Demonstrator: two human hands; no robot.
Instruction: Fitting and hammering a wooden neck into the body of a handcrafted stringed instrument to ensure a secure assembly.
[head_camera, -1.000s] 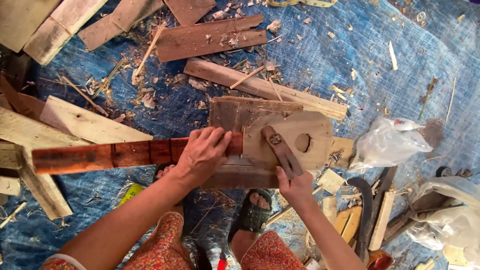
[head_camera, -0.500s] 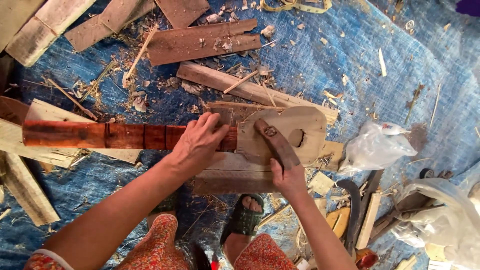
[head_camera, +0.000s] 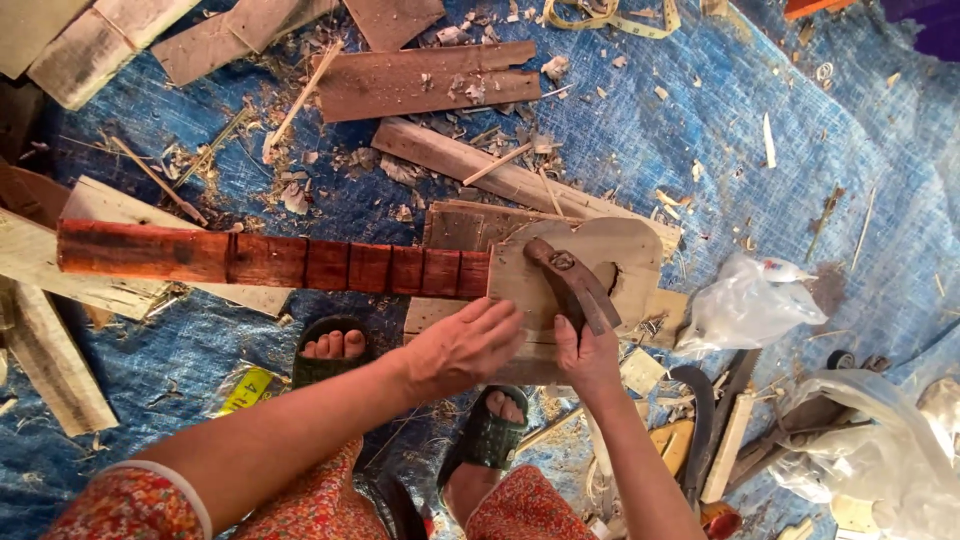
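Left hand (head_camera: 468, 347) flat, fingers spread on pale wooden body (head_camera: 620, 262), just below red fretted neck (head_camera: 270, 260); right hand (head_camera: 588, 352) grips dark curved tool (head_camera: 570, 283) lying across body

A: What is the instrument made of?
B: Pale, matt, unfinished wood forms the body (head_camera: 600, 265); the neck (head_camera: 270, 260) is reddish, rough-sawn wood.

A: And beneath it?
B: Blue woven plastic tarpaulin (head_camera: 700, 130), strewn with rough wooden planks (head_camera: 420, 85).
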